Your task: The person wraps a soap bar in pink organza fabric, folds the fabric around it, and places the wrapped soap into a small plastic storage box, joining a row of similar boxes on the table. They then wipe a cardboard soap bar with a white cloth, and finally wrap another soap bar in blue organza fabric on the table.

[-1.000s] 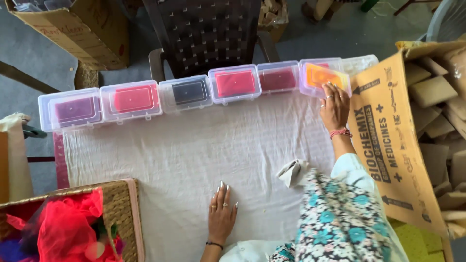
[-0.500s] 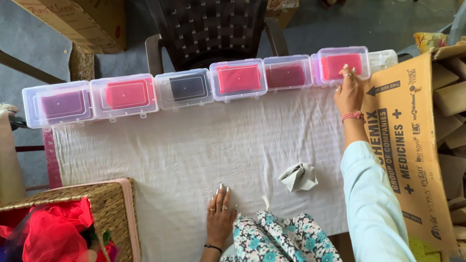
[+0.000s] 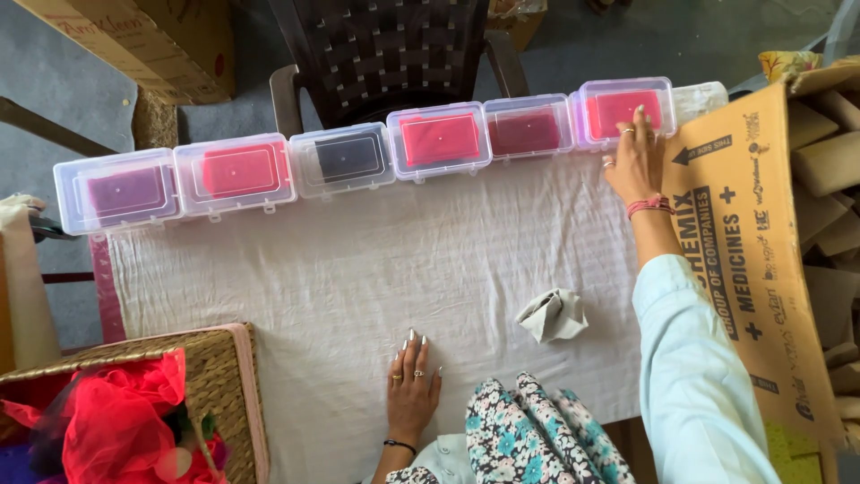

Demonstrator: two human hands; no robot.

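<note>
Right hand (image 3: pixel 634 161) is reaching across the table with fingers spread flat, fingertips touching the near edge of the rightmost clear lidded box (image 3: pixel 624 109) with the pink insert; open, not gripping anything. That box is sitting at the far right end of a row of six clear boxes along the far edge of the white cloth (image 3: pixel 358 278), touching the dark-red box (image 3: pixel 527 127) on its left. Left hand (image 3: pixel 412 387) is lying palm down on the cloth at the near edge, fingers together and extended, holding nothing. A crumpled grey rag (image 3: pixel 553 314) is lying on the cloth between the two hands. A brown cardboard box flap (image 3: pixel 752 260) is sitting just right of the right forearm. A wicker basket (image 3: pixel 215 376) with red netting is sitting at near left
</note>
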